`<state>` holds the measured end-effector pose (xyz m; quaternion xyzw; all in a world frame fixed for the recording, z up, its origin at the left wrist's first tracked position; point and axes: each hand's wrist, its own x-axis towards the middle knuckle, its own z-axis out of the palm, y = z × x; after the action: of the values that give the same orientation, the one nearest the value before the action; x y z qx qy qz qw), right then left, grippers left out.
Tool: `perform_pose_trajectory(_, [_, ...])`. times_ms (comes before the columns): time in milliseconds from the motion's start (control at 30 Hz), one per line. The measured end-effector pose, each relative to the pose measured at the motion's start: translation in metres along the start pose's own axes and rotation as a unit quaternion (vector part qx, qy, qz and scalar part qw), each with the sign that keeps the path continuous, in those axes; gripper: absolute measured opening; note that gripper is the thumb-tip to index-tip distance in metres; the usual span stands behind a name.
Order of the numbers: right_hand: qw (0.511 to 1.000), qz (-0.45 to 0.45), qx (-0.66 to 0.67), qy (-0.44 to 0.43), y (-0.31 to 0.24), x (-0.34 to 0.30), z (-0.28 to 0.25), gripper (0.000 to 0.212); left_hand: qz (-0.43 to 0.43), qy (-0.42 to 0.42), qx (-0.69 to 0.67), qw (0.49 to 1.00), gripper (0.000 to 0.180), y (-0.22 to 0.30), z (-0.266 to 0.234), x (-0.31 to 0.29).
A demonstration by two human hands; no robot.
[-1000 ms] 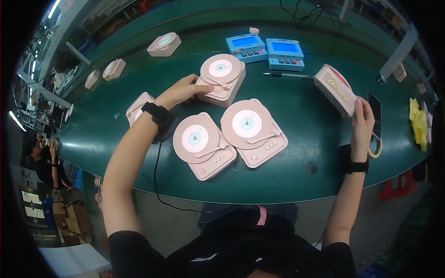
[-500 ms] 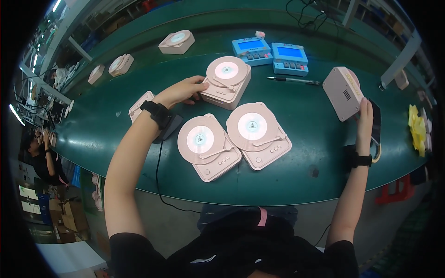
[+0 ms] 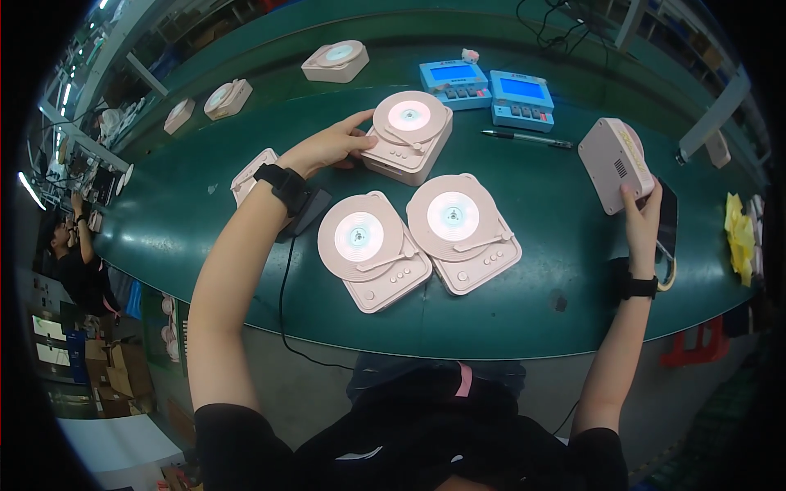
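Note:
My left hand (image 3: 329, 149) grips the left side of a small pale-pink record player (image 3: 409, 157), which stands face up with a white-centred disc on top. At the right, my right hand (image 3: 643, 214) holds another pink record player (image 3: 610, 168) by its near lower corner, thumb on its base. That one is tipped on edge, so its base with a small vent grille faces me and most of its disc side is hidden. Nearer to me lie two more players side by side, the left one (image 3: 385, 290) touching the right one (image 3: 473, 274).
Two blue devices with lit screens, the left (image 3: 455, 84) and the right (image 3: 522, 100), stand at the back beside a pen (image 3: 526, 139). More pink players (image 3: 336, 64) sit far left. A cabled black stand (image 3: 309, 214) is under my left wrist. Yellow wrapping (image 3: 738, 237) lies far right.
My right thumb now shows against the base of the tipped player, where before it was hidden. My left hand keeps its hold. The whole view has shifted slightly.

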<state>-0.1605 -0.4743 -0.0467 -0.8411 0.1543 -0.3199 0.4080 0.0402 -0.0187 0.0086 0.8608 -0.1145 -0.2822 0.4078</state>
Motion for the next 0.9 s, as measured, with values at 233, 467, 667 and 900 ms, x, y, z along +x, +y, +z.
perform_pose_trajectory(233, [1.000, -0.002, 0.005, 0.000, -0.0008, -0.0016, -0.0009, 0.057, 0.017, -0.005, 0.002, 1.000, 0.075, 0.0002, 0.0006, -0.0009])
perform_pose_trajectory(467, [1.000, 0.003, -0.003, -0.005, -0.0039, -0.0023, -0.0008, 0.057, 0.018, -0.004, 0.008, 1.000, 0.075, -0.0010, -0.0007, 0.0003])
perform_pose_trajectory(667, [1.000, 0.009, -0.001, -0.010, -0.0066, -0.0032, -0.0010, 0.058, 0.010, -0.011, 0.015, 1.000, 0.076, 0.0006, -0.0012, 0.0011])
perform_pose_trajectory(900, [1.000, 0.013, -0.004, -0.010, -0.0083, -0.0039, -0.0006, 0.058, 0.009, -0.013, 0.013, 1.000, 0.075, 0.0027, -0.0008, -0.0014])
